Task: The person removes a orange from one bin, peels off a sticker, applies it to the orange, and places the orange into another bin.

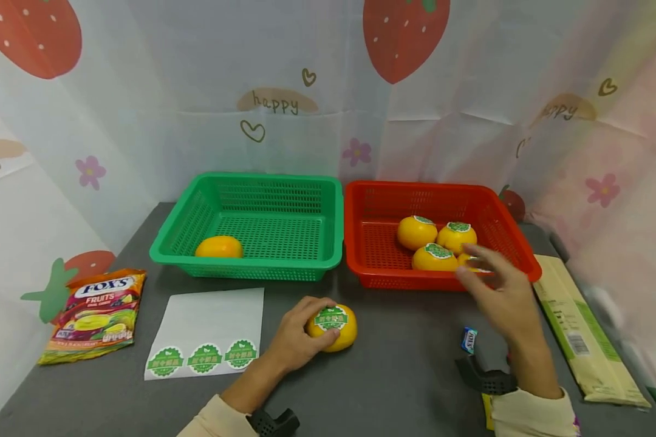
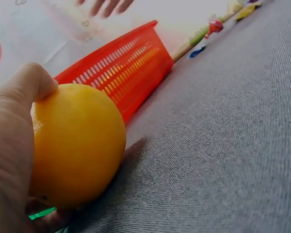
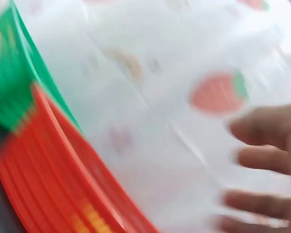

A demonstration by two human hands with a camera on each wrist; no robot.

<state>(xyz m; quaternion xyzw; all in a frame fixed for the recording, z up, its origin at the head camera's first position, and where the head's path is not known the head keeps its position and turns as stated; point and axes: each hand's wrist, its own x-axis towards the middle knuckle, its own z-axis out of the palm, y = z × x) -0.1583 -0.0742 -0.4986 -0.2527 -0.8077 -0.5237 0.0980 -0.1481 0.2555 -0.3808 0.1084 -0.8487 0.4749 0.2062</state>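
Observation:
My left hand (image 1: 302,334) grips an orange (image 1: 347,331) on the table, thumb and fingers around its sides. A green and white round sticker (image 1: 330,318) is on top of it. In the left wrist view the orange (image 2: 80,145) fills the palm side of the hand. My right hand (image 1: 503,297) is raised at the front right of the red basket (image 1: 379,279), fingers spread and holding nothing. Several stickered oranges (image 1: 434,258) lie in that basket, one partly hidden by the hand. In the right wrist view, the right hand (image 3: 271,160) is blurred.
A green basket (image 1: 251,270) holds one orange (image 1: 218,247). Before it lies a white sheet (image 1: 213,318) with three stickers along its lower edge. A Fox's candy bag (image 1: 98,315) lies left, a long pale packet (image 1: 585,334) right. A small blue candy (image 1: 468,340) sits near the right wrist.

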